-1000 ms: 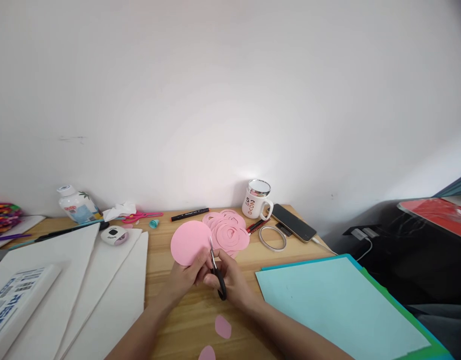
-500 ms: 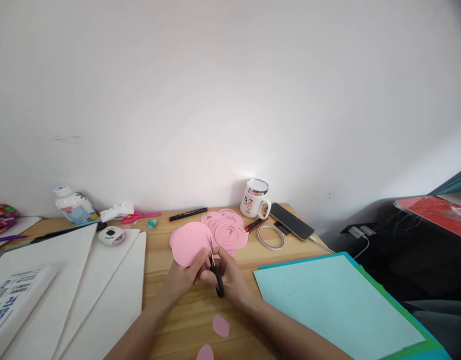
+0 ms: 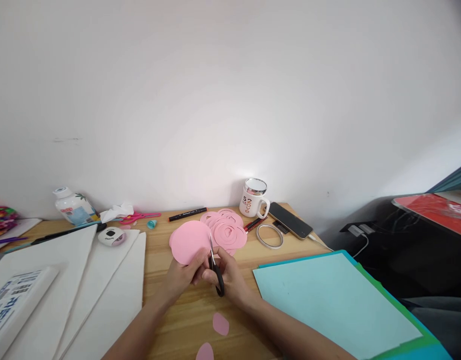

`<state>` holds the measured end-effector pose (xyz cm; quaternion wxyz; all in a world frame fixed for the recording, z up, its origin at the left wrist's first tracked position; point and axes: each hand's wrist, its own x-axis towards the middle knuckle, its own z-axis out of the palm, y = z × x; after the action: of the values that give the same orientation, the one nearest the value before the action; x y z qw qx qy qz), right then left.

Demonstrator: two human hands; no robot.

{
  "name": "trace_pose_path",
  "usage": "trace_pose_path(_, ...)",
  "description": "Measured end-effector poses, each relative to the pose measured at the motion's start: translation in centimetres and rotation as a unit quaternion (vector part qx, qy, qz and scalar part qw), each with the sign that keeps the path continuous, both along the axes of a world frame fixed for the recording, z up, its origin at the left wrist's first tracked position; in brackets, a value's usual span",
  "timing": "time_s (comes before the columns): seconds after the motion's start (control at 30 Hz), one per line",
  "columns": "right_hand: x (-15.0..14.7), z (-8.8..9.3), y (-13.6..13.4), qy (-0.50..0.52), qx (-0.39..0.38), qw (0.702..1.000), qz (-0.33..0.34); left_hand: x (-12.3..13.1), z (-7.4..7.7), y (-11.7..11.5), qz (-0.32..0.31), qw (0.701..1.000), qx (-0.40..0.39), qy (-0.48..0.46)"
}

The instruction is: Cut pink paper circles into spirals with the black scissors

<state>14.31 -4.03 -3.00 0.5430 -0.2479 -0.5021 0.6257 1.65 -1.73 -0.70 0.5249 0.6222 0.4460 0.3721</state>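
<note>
Pink paper (image 3: 191, 241), round in outline, is pinched in the left hand (image 3: 184, 276); the right hand (image 3: 230, 278) grips black-handled scissors (image 3: 217, 277), blades at the paper's right edge.

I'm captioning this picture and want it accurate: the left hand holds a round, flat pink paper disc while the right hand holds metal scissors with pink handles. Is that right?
Not quite: the handle colour is wrong. The head view shows the right hand holding metal scissors with black handles; the left hand does hold the round, flat pink paper disc.
</note>
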Motion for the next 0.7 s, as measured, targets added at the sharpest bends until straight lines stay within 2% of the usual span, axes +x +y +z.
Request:
trace_pose_path(0.27, 0.05, -0.18, 0.04, -0.040, 0.018, 0.998, -0.040, -0.14, 0.23, 0.13, -0.012, 1.000, -0.002, -0.010)
trace_pose_path(0.7, 0.02, -0.66, -0.04, -0.050, -0.039, 0.997, -0.052, -0.26, -0.22, 0.45, -0.003, 0.999, -0.005, -0.041)
